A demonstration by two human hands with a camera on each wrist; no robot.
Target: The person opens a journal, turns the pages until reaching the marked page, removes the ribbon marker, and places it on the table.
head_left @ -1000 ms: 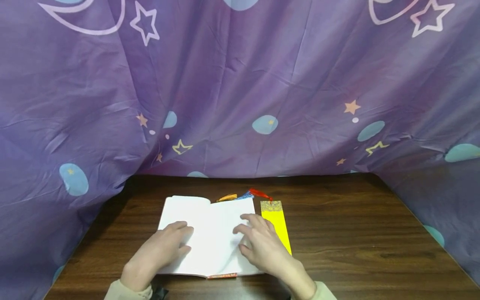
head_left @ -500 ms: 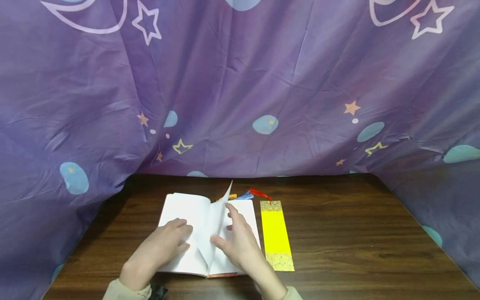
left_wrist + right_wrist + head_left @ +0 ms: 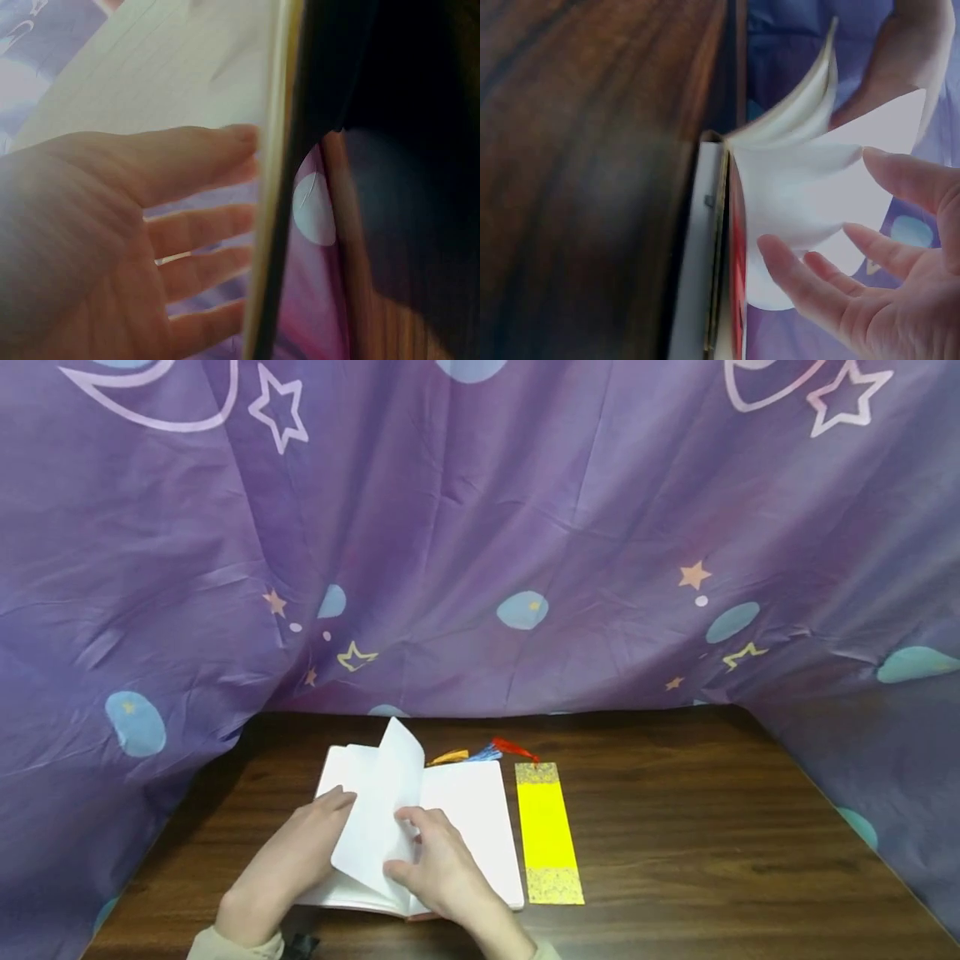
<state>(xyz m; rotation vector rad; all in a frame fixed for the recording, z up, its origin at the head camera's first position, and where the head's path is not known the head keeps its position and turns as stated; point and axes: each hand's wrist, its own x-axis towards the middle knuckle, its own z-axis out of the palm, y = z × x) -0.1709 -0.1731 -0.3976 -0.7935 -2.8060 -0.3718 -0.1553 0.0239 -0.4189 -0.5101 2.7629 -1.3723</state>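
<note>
A book with blank white pages [image 3: 468, 835] lies open on the wooden table. One loose-standing page [image 3: 375, 822] is lifted and leans left, curving over the left half. My right hand [image 3: 442, 864] touches that page from its right side; in the right wrist view its fingers [image 3: 802, 281] are spread against the paper. On the left half rests my left hand [image 3: 296, 847], its fingertips partly covered by the leaning page. The left wrist view has this hand's thumb [image 3: 195, 154] lying along the paper, other fingers extended near the book's edge.
Right of the book lies a yellow bookmark [image 3: 547, 831] with patterned ends and a red tassel [image 3: 513, 748]. Orange [image 3: 450, 757] and blue tassels [image 3: 486, 752] stick out beyond the book's far edge. A purple curtain [image 3: 450, 543] hangs behind the table [image 3: 675, 835].
My right hand has moved left from the right page's outer edge, carrying a page up and over toward the left half. The bookmark is uncovered now. My left hand has stayed on the left half.
</note>
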